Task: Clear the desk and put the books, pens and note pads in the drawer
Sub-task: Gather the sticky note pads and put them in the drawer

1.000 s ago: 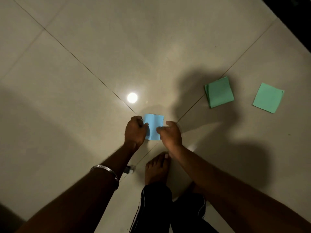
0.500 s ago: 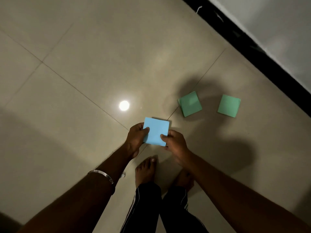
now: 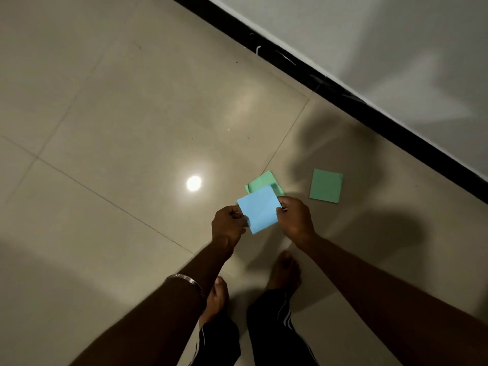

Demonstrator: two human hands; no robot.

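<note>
Both hands pinch blue note pad (image 3: 260, 208) | two green pads on floor

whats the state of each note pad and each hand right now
square blue paper note pad: held off the floor by both hands
left hand: pinches its left edge
right hand: pinches its right edge
nearer green square note pad: on floor, partly hidden behind blue one
farther green square note pad: flat on floor, untouched

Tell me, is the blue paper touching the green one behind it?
Cannot tell. The head view shows the blue note pad overlapping the nearer green note pad, but not whether they meet.
</note>
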